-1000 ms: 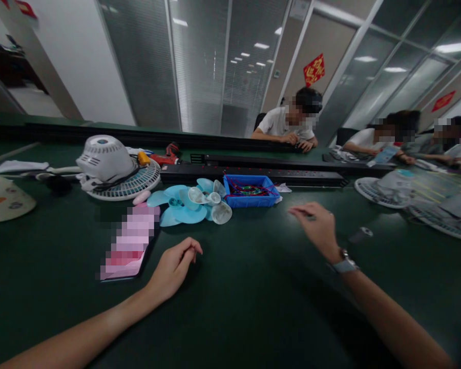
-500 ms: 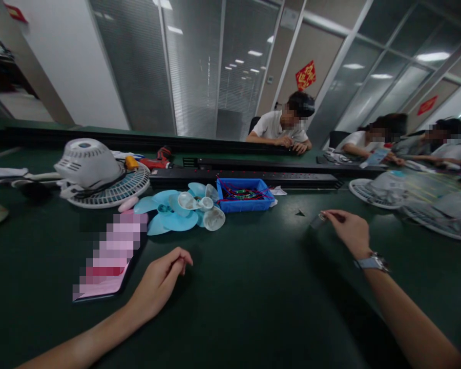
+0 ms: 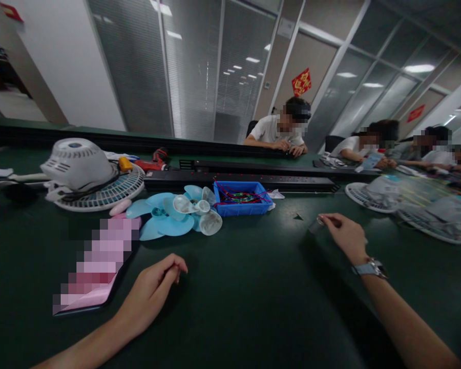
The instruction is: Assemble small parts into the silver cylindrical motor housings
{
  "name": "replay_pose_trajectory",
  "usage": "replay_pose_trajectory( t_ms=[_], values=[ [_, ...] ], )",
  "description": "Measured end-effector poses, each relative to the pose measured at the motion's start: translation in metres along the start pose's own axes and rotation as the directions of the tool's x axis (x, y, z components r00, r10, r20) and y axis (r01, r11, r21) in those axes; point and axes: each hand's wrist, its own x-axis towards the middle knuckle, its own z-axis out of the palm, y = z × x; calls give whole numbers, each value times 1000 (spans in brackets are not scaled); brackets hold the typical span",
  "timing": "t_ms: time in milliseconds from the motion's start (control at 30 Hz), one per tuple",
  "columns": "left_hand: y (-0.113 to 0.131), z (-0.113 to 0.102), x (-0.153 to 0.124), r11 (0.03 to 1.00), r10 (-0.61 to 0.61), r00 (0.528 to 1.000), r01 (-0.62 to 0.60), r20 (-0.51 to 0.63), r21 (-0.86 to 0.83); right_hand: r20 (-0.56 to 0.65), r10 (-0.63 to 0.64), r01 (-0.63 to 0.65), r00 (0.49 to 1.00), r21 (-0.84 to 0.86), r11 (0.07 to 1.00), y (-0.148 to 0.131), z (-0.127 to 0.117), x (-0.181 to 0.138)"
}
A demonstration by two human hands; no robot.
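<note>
My right hand (image 3: 346,237), with a watch on its wrist, is raised over the right of the green table. Its thumb and fingertips pinch a small, greyish, see-through piece (image 3: 314,224) whose kind I cannot make out. Just left of that piece, a small dark pointed scrap (image 3: 298,217) lies on the tabletop. My left hand (image 3: 151,289) rests with fingers loosely curled together, and nothing shows in them. It is closest to a phone-like slab with a pink screen (image 3: 96,271) on its left and the blue fan blades (image 3: 169,220) beyond.
A blue bin (image 3: 244,207) holds wires and small boards. White fan housings with grilles (image 3: 77,166) stand left and at right (image 3: 372,197). A red power drill (image 3: 151,165) lies by long black rails (image 3: 246,180). People sit across the table.
The view has shifted slightly, so most of the table's things appear a little further left. My right hand keeps its pinch on the see-through piece. My left hand stays curled.
</note>
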Motion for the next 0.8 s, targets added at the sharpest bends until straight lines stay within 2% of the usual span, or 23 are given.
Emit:
replay_pose_trajectory(
  t_ms=[167, 267, 433, 500, 600, 667, 700, 733, 800],
  values=[
    [-2, 0, 1, 1000, 22, 1000, -22, 9, 14, -20, -40, 39, 999, -23, 999, -3, 3, -3],
    [-2, 0, 0, 999, 20, 1000, -20, 15, 25, -23, 7, -7, 1000, -3, 1000, -5, 8, -8],
    [0, -1, 0, 1000, 8, 1000, -8, 19, 22, 26, 74, -77, 997, 132, 988, -3, 18, -13],
    [1, -1, 0, 1000, 8, 1000, -9, 14, 19, 30, 103, -107, 994, 164, 981, -11, 16, -14],
    [1, 0, -1, 1000, 16, 1000, -16, 6, 24, 24, 41, -46, 999, 238, 970, -47, 2, -22],
    [1, 0, -1, 999, 23, 1000, -23, 1, 33, 67, -89, 59, 994, 364, 929, -90, -14, -39],
    [1, 0, -1, 999, 27, 1000, -26, -4, 39, 123, -187, 111, 975, 462, 880, -114, -22, -52],
    [1, 1, 0, 999, 30, 1000, -29, -9, 43, 192, -295, 143, 936, 559, 817, -139, -29, -66],
    [1, 0, 0, 998, 40, 999, -40, -17, 47, 301, -510, 168, 806, 709, 685, -184, -43, -96]
  ],
)
